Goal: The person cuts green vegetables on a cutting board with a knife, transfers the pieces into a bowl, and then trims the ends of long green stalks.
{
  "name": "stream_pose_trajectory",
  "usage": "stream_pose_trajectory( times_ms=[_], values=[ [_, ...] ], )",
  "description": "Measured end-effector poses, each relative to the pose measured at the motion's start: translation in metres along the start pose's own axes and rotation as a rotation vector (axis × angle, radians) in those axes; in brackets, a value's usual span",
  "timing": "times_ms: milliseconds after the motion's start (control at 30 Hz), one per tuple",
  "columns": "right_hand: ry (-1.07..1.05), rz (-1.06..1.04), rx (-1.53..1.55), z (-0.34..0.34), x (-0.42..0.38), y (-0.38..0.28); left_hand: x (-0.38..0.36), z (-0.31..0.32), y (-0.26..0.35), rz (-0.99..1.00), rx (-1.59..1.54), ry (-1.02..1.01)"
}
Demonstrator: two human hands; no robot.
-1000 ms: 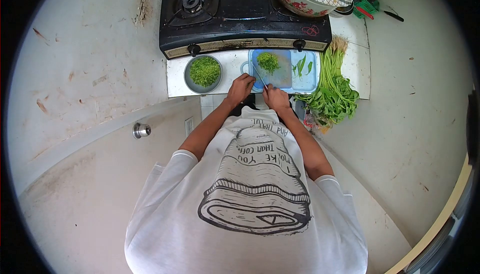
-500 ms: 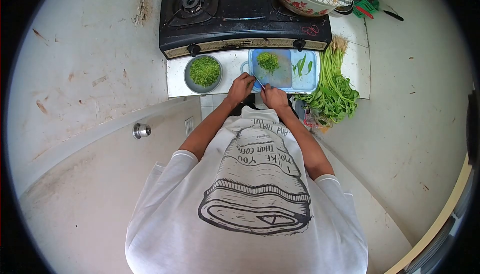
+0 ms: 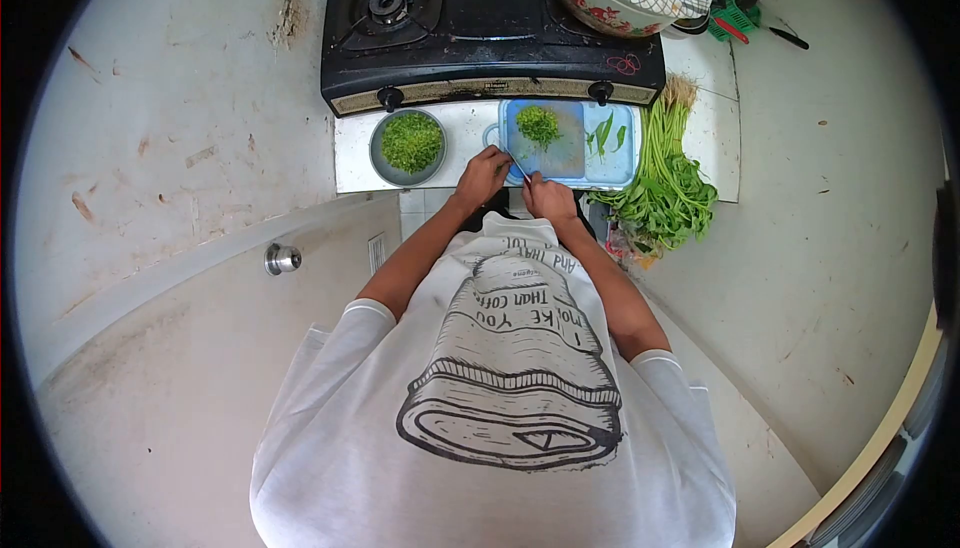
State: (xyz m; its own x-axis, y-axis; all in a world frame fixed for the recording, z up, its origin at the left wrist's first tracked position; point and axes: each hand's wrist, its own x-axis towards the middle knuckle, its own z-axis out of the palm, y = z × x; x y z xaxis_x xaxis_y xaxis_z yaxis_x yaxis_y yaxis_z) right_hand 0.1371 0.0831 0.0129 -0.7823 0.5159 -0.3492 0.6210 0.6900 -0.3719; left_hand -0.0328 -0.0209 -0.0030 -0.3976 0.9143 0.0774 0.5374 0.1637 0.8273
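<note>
kitchen, small: two-burner gas stove (image 3: 450, 78) on white counter (image 3: 460, 123), lidded floral pot (image 3: 600, 10), chopped greens in bowl (image 3: 411, 143).

Across the upper chest of the white shirt (image 3: 500, 398), just below the middle of the frame, dark hand-drawn capitals read "THAN COFF", where the word breaks off in the folds, with "YOU" beneath it and "KE" and a lone "I" to the right; "MO" can be made out beside them, and "And THAT" runs near the collar, while the smaller lettering there is too creased to read. At the upper centre, a small nameplate (image 3: 497, 86) on the front panel of the black stove (image 3: 490, 58) appears to say "Rinnai"
</note>
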Motion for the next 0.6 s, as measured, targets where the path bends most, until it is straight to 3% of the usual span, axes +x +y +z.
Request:
stream_pose_trajectory(
  times_ms=[600],
  values=[
    [0.026, 0.031, 0.013, -0.001, -0.008, 0.001, 0.002, -0.008, 0.004, -0.009, -0.015, -0.022]
  ],
)
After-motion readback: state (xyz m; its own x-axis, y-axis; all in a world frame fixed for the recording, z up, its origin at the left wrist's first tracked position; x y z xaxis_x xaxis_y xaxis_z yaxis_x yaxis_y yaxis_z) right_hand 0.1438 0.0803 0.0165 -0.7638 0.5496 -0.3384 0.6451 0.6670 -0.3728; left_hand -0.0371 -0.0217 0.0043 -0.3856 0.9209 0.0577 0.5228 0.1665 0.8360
